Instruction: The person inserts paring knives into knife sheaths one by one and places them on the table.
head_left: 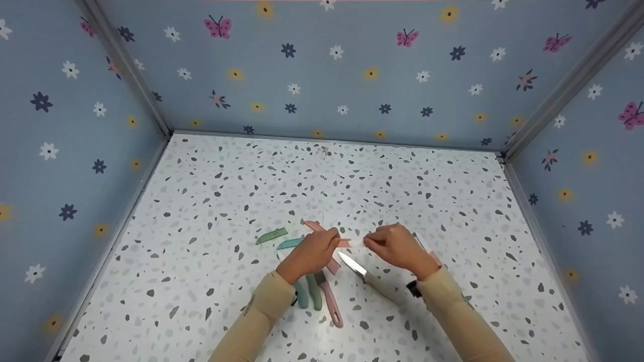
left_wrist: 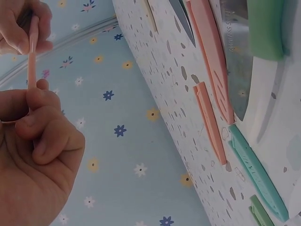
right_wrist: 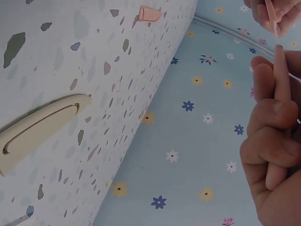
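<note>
My left hand (head_left: 314,250) pinches a thin pink piece (left_wrist: 32,66) between thumb and fingers. The piece spans the short gap to my right hand (head_left: 395,246), whose fingertips pinch its other end. Its kind is hard to tell edge-on; towards the right hand it looks pale. Under and beside the left hand lie a pink knife sheath (left_wrist: 211,52), a smaller salmon sheath (left_wrist: 210,122), a teal sheath (left_wrist: 258,172) and a green sheath (head_left: 271,235). A cream-handled knife (head_left: 382,288) lies between the forearms, its bare blade pointing up-left.
Near the left wrist lie a pink-handled knife (head_left: 333,306), a green handle (head_left: 315,292) and a teal handle (head_left: 302,294), partly hidden by the arm. A small pink piece (right_wrist: 149,14) lies beyond the right hand. Flowered panels (head_left: 312,65) wall the speckled table (head_left: 402,191).
</note>
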Motion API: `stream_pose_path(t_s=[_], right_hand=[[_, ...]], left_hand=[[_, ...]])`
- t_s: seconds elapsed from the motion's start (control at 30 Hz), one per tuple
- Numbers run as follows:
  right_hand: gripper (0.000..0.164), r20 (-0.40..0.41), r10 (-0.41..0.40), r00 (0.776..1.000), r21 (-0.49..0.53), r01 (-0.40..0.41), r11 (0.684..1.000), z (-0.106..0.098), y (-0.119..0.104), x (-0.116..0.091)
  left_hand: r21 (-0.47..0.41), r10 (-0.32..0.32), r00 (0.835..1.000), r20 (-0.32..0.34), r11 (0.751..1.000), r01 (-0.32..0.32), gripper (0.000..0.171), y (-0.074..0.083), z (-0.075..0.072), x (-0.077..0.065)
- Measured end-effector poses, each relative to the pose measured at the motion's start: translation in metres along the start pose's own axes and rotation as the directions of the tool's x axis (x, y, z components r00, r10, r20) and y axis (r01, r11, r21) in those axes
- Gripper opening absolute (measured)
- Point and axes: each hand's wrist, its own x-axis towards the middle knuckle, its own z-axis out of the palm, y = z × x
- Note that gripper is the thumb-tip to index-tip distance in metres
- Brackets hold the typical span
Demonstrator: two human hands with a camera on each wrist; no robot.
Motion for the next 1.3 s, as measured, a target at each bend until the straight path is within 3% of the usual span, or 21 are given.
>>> stream_pose_path(t_s=[0.73,1.3], right_hand=[[0.024,-0.007,-0.043,0.999,0.026,0.043,0.999,0.0021,-0.0015,0.0073],[0.032,0.013,-0.03,0.999,0.049,0.029,0.998,0.0078,-0.0063,0.0087]], left_hand=[[-0.01,0.005,1.0,0.008,1.0,-0.005,0.024,0.006,-0.005,0.0017],[0.019,-0.015,1.0,0.021,1.0,0.015,0.023,0.0057,-0.0025,0.002]])
